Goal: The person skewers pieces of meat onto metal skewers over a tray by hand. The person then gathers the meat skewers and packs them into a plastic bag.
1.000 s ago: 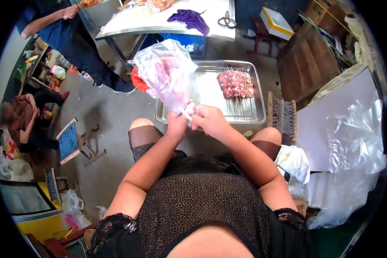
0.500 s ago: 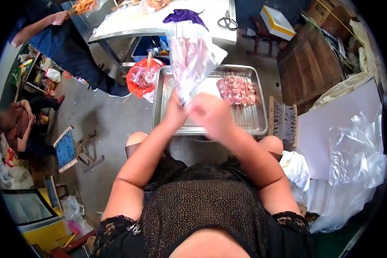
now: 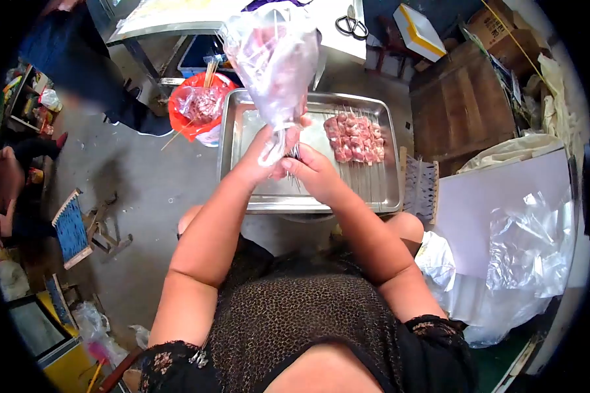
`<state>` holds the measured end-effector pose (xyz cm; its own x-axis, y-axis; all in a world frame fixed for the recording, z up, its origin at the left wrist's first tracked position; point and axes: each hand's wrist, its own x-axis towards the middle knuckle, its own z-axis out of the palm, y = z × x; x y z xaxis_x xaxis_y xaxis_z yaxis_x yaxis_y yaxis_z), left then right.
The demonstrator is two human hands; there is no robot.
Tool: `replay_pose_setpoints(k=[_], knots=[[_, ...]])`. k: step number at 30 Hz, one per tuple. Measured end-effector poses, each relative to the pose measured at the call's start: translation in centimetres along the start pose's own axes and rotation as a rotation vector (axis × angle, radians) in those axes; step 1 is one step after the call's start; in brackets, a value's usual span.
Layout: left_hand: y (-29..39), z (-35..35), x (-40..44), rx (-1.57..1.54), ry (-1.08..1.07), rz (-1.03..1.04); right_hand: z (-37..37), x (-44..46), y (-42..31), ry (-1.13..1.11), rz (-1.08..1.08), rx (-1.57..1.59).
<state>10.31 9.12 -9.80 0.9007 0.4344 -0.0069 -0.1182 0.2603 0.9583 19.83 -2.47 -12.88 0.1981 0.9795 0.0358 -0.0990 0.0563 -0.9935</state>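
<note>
A clear plastic bag (image 3: 272, 56) with pinkish meat skewers inside stands upright above the metal tray (image 3: 308, 208). My left hand (image 3: 261, 156) is closed around the bag's gathered neck, where a twisted strip of plastic hangs in a loop. Thin skewer ends stick out below the neck. Close beside it, my right hand (image 3: 316, 173) is closed on those skewer ends, its thumb toward the left hand. Rows of raw meat skewers (image 3: 355, 137) lie in the right part of the tray, sticks pointing toward me.
Left of the tray, a red-lined bucket (image 3: 224, 84) holds bagged meat and sticks. Scissors (image 3: 352, 26) lie on the white table (image 3: 177, 19) ahead. A person (image 3: 78, 59) stands at the left, another sits lower. A wooden board (image 3: 462, 98) and plastic sheeting (image 3: 531, 242) are at right.
The bag's plastic is now bunched at its neck, with a twisted loop hanging there. My right hand, blurred before, has come in against the left. The view has shifted slightly.
</note>
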Motion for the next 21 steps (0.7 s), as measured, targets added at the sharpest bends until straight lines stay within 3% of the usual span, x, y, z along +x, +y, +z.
replay_pose_setpoints(k=[2,4,5,6,7,8,10,11,12,14,17,20,21], knots=[[0.3,0.0,-0.4,0.043,-0.089,-0.153,0.1,0.1,0.5,0.028,-0.003,0.008],[-0.6,0.3,0.1,0.07,-0.041,-0.012,0.1,0.9,0.5,0.17,-0.066,0.081],[-0.8,0.3,0.5,0.125,-0.026,0.019,-0.5,2.2,0.9,0.362,-0.067,-0.063],[-1.6,0.1,1.0,0.118,-0.028,0.03,-1.8,3.8,0.2,0.39,-0.155,-0.226],[-2.9,-0.2,1.6,0.038,0.072,0.137,-2.7,5.9,-0.8,0.474,-0.167,-0.172],[-3.5,-0.4,1.9,-0.042,0.172,0.243,-4.8,7.9,-2.2,0.522,-0.13,-0.315],[-1.7,-1.3,1.3,-0.055,0.102,0.191,-8.2,12.7,-4.7,0.673,-0.175,-0.593],[-1.2,-1.5,1.1,-0.038,0.096,0.178,-11.8,15.6,-3.5,0.645,-0.479,-0.983],[-1.0,-1.6,1.0,-0.021,0.093,0.166,-13.1,17.8,-4.7,0.725,-0.274,-0.959],[-1.1,-1.8,0.8,-0.001,0.087,0.169,-18.2,22.2,-2.9,0.715,-0.204,-1.19],[-1.9,-2.1,0.9,0.034,0.026,0.125,-24.8,25.9,1.7,0.599,0.06,-0.888],[-1.7,-1.8,0.8,0.046,0.04,0.128,-16.8,19.4,-5.9,0.44,0.162,-1.288],[-1.7,-1.7,0.8,0.047,0.033,0.133,-15.5,17.4,-6.9,0.429,0.055,-1.38]])
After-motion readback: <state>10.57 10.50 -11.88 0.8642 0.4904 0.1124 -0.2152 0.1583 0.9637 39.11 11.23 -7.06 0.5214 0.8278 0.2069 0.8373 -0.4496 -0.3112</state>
